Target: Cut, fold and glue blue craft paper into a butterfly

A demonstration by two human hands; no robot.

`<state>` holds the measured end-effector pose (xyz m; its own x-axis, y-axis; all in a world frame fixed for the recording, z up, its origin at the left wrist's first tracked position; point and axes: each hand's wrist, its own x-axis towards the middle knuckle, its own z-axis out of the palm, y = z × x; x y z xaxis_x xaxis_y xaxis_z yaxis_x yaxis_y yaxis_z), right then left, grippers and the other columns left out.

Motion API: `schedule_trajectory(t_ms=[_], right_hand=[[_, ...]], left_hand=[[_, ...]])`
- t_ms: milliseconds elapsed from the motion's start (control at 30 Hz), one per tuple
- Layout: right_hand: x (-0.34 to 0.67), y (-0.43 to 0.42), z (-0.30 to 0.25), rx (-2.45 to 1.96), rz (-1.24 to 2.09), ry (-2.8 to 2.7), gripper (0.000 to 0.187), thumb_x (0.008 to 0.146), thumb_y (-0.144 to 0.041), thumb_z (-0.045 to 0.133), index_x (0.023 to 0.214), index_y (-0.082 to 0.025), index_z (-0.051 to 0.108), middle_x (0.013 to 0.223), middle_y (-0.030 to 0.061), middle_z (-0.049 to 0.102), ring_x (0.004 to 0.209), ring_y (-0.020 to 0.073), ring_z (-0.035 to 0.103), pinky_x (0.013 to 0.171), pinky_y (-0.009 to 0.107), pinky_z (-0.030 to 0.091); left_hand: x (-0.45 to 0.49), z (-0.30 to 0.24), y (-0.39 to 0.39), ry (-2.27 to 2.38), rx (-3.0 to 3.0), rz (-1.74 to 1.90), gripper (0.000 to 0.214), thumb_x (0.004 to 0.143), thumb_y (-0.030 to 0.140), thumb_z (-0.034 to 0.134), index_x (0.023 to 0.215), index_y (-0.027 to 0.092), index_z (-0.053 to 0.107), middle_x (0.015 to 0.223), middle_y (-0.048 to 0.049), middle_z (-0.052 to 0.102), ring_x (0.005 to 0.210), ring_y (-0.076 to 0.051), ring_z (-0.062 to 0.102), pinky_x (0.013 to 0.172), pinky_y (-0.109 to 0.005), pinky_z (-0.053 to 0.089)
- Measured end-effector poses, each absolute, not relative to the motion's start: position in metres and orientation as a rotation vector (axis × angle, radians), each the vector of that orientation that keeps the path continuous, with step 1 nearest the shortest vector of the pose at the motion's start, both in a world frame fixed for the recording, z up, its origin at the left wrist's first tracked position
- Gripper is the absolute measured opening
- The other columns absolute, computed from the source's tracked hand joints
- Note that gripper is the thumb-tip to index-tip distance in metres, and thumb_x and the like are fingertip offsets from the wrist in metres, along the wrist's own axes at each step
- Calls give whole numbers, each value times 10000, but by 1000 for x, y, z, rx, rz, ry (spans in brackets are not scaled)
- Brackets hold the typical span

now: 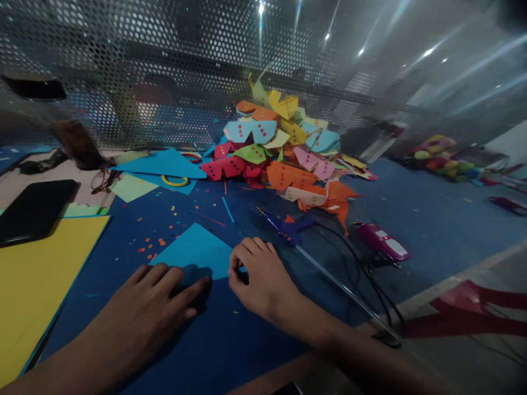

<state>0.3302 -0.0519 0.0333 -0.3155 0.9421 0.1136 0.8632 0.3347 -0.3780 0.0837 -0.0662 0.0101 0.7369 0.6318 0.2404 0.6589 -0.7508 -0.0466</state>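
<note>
A piece of bright blue paper (195, 249) with a pointed top lies on the dark blue table. My left hand (158, 299) rests along its lower left edge, fingers stretched out and thumb apart, pressing it down. At the paper's right corner, the thumb and forefinger of my right hand (261, 277) are pinched together on it. The exact fold under my fingers is hidden. Just beyond my right hand lies a blue glue gun (290, 227) with a long clear glue stick (341, 282) sticking out of its back.
Folded paper butterflies (280, 148) are heaped against the perforated metal screen (164, 60). Yellow-handled scissors (175, 181) lie under blue sheets. A black phone (37, 211) rests on yellow paper (49, 280) at left. A purple power strip (382, 241) with cables sits at right.
</note>
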Motion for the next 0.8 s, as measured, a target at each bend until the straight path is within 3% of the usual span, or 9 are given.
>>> schedule_trajectory(t_ms=[167,500,800], right_hand=[[348,-52,29,-1622,327,-2230,135,795,-86,600,815,-208,545,909,16,626,894,209,535,789,362,334],[369,-59,28,-1570,330,-2127,210,790,-13,550,850,-214,556,901,13,616,898,211,556,847,380,375],[376,-63,33,-1443,241,-2120,309,799,60,462,910,-201,585,937,40,627,926,218,571,904,405,404]], left_hand=[[84,10,-65,-1005,-2799,-396,427,926,239,661,1343,312,612,918,-33,655,792,-250,557,712,-385,347],[83,14,-63,-981,-2818,-433,515,862,224,743,1352,314,610,911,-20,674,773,-237,571,703,-367,373],[84,9,-63,-990,-2817,-509,356,992,272,587,1343,316,619,902,-34,659,776,-240,553,716,-374,375]])
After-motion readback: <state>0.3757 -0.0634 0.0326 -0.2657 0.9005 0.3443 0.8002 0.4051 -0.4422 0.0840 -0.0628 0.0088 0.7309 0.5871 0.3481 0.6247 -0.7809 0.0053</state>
